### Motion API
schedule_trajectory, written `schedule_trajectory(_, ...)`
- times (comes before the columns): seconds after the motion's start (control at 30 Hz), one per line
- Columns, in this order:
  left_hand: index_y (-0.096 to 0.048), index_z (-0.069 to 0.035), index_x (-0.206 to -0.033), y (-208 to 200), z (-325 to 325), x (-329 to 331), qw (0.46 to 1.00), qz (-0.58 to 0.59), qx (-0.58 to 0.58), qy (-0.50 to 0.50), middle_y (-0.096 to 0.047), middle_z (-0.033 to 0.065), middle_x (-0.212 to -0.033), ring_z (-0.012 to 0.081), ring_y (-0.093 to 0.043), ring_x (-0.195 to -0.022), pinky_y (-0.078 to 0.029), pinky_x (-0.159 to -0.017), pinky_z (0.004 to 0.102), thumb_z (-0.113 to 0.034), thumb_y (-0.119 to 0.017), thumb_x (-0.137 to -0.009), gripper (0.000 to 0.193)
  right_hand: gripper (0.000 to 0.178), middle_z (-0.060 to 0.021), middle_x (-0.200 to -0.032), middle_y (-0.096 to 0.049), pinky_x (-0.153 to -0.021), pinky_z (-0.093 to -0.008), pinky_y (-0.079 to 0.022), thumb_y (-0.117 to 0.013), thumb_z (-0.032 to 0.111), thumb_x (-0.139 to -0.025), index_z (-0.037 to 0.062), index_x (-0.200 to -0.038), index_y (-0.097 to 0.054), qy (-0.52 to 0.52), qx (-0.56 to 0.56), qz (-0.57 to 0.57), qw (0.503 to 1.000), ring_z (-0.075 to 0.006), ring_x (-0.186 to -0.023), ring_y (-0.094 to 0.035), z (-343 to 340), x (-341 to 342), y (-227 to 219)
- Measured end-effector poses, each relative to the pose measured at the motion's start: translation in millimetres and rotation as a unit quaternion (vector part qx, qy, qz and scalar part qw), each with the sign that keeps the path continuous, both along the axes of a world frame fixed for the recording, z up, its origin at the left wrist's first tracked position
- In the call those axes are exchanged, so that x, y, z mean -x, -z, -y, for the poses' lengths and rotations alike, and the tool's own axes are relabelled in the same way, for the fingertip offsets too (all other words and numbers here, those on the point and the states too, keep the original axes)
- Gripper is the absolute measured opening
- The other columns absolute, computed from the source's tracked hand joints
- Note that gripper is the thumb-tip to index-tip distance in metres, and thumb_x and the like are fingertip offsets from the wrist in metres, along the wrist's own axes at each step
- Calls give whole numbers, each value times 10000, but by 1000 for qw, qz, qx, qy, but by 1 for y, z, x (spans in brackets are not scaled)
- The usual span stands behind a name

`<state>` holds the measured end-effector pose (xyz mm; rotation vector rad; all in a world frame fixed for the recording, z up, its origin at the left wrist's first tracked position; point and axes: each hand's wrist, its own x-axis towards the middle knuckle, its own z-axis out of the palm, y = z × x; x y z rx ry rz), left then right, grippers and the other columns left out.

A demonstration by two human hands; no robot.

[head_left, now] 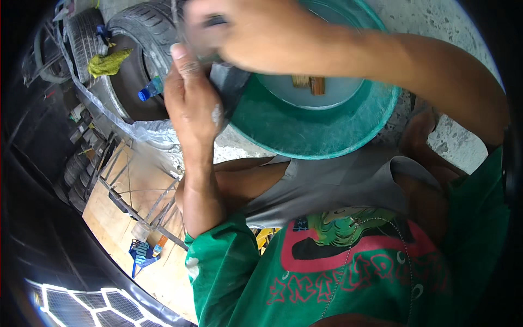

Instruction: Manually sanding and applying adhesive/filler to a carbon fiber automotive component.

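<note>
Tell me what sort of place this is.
Probably a tire repair shop or a similar workshop. A large tire lies beside the person, more tires are piled farther back on the left, and a green basin sits in front.

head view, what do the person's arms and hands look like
The left hand is ungloved, with a pale smudge; the right hand is ungloved too, though blurred. Left forearm and right forearm are bare. The left sleeve is loose and green with a whitish patch; the right sleeve is green.
</note>
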<state>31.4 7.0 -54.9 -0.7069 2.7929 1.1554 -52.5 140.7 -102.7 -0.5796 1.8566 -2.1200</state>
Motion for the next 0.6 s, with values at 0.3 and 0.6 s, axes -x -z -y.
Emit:
schedule_trajectory(0.3,-689,34,-982,-2,-2,0,1000,-19,-14,1,-604,17,-803,121,-483,-752,-409,-706,277,-495,-387,-1087,618,109,-169,-643,-563,-559,-378,-436,-588,-54,-819,2,-733,-550,-121,28,25,992,-210,-582,-547,-5,7,3)
schedule_trajectory(0.6,-561,-14,-699,4,12,-4,996,39,72,-21,-446,-15,-591,117,-374,-585,-310,-515,340,-532,-394,-1073,660,78,-164,-828,-646,-695,-361,-492,-610,55,-904,-1,-943,-649,-86,-66,-88,990,-247,-731,-617,-6,0,-16)
